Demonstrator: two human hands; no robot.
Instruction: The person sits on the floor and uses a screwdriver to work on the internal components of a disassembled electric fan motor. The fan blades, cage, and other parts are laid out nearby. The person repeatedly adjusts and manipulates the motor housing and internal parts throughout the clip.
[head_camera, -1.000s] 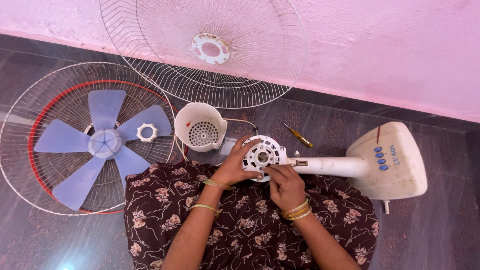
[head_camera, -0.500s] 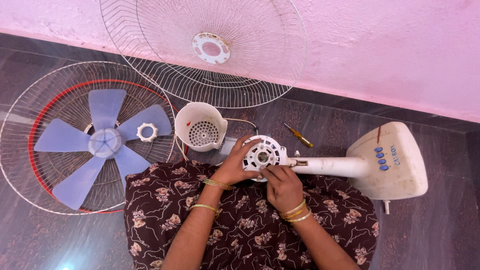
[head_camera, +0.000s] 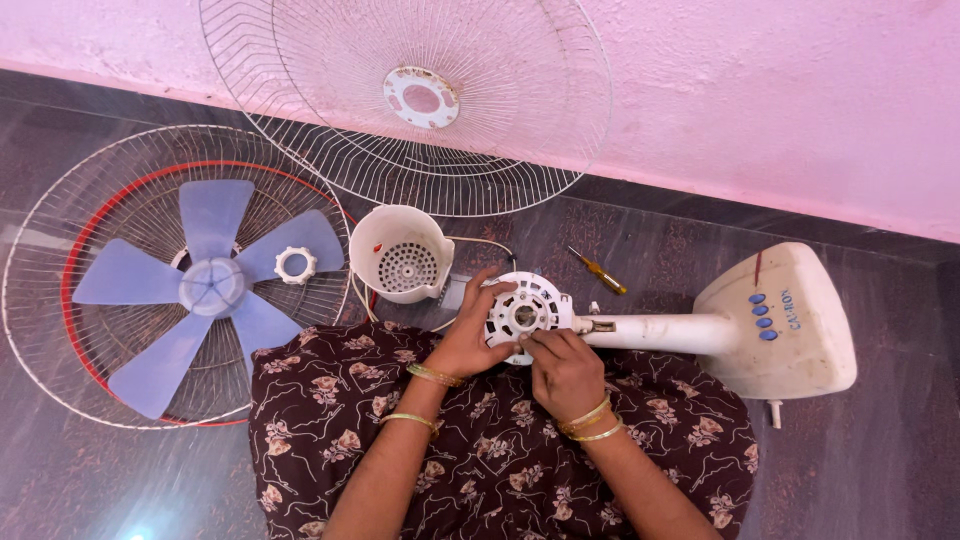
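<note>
At frame centre, a round white slotted plastic motor housing (head_camera: 522, 314) rests on a floral-cloth lap, gripped by the left hand (head_camera: 468, 338) and right hand (head_camera: 562, 370). Just left stands a hollow white plastic cup-shaped cover (head_camera: 400, 253); a yellow-handled screwdriver (head_camera: 597, 270) lies on the dark floor (head_camera: 880, 460).

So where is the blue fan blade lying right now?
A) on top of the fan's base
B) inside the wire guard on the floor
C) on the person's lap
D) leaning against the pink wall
B: the blue fan blade lies flat inside the round wire guard on the floor, left of the person's lap.
</note>
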